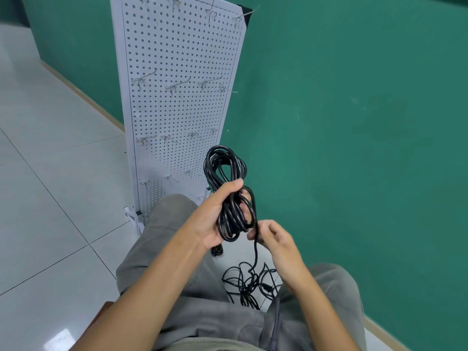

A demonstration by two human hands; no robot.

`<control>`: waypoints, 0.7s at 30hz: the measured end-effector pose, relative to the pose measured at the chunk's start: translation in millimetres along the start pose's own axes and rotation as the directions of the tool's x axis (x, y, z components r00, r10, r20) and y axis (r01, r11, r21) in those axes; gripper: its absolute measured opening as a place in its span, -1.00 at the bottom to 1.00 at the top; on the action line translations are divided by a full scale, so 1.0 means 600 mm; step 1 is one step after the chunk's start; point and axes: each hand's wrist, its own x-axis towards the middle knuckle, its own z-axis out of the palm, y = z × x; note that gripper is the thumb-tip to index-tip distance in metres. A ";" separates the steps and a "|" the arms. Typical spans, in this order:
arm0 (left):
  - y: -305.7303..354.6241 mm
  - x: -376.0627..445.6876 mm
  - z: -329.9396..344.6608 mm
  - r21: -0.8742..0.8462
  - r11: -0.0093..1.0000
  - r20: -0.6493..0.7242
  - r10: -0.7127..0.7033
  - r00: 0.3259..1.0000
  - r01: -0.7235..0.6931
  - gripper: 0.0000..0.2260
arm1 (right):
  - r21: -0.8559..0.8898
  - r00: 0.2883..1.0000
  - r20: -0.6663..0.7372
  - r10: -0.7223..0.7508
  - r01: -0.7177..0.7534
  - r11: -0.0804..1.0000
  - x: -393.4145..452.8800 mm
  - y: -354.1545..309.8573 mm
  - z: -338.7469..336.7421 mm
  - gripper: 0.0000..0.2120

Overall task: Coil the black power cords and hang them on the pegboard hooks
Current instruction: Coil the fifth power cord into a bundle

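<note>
Grey trousers (177,287) on the person's knees fill the bottom of the view, with both forearms reaching up from 6 o'clock. Left hand (215,219) grips a coiled black power cord (225,173), thumb curled over the bundle near its middle, loops rising toward 12 o'clock. Right hand (276,239), just at 4 o'clock of the coil, pinches the cord's loose strand (255,252), which drops between the knees to a tangle of black cords (250,282) on the tiled floor (50,198). White pegboard (177,72) stands at 12 o'clock against the green wall (354,122), its metal hooks (174,86) in rows, all bare. The two hands sit near each other, not touching.
</note>
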 end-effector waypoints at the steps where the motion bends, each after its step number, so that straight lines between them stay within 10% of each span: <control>1: 0.003 0.001 -0.004 0.001 1.000 -0.001 -0.010 1.000 0.010 -0.78 | -0.022 1.000 -0.001 0.002 -0.002 1.000 -0.001 0.006 -0.003 -0.76; 13: 0.024 0.003 -0.012 0.585 0.811 -0.117 0.092 0.989 -0.006 -0.86 | 0.278 0.985 -0.161 -0.069 0.112 0.954 -0.020 -0.117 -0.023 -0.90; 21: -0.010 0.005 -0.002 0.519 0.855 -0.081 0.063 0.995 -0.012 -0.87 | 0.237 0.975 -0.183 -0.123 0.166 0.957 -0.027 -0.227 0.005 -0.80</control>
